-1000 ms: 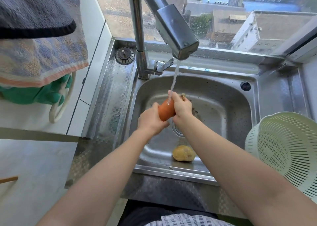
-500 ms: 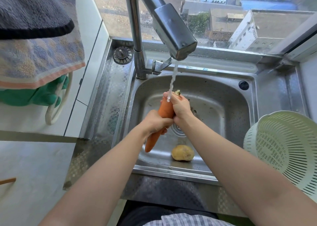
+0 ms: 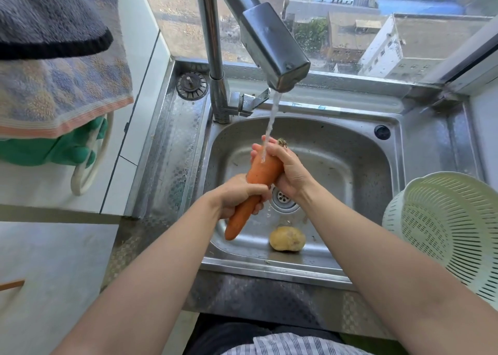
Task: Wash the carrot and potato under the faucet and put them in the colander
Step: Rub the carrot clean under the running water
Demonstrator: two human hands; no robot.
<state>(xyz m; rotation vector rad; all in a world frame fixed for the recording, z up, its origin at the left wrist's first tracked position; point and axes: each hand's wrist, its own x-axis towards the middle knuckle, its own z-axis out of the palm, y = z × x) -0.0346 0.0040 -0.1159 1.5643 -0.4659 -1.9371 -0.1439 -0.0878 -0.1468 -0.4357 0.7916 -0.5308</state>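
An orange carrot (image 3: 258, 178) is held slanted over the steel sink (image 3: 363, 171), thick end up under the water stream from the faucet (image 3: 272, 47). My right hand (image 3: 289, 170) wraps the thick top end near the stem. My left hand (image 3: 239, 197) grips the carrot's middle, with the tip poking out below it. A yellow potato (image 3: 287, 238) lies on the sink floor near the front wall, just below the drain (image 3: 283, 197). The pale green colander (image 3: 447, 228) stands on the counter to the right of the sink, with nothing seen in it.
Towels (image 3: 59, 66) and green rubber gloves (image 3: 54, 149) hang at the left over a white counter. A sink plug (image 3: 192, 85) rests on the steel rim behind the faucet base. A window runs along the back of the sink.
The carrot has been drawn out longer between my hands: my left hand slid down toward its middle and the tip now shows below. Water keeps running on the thick end.
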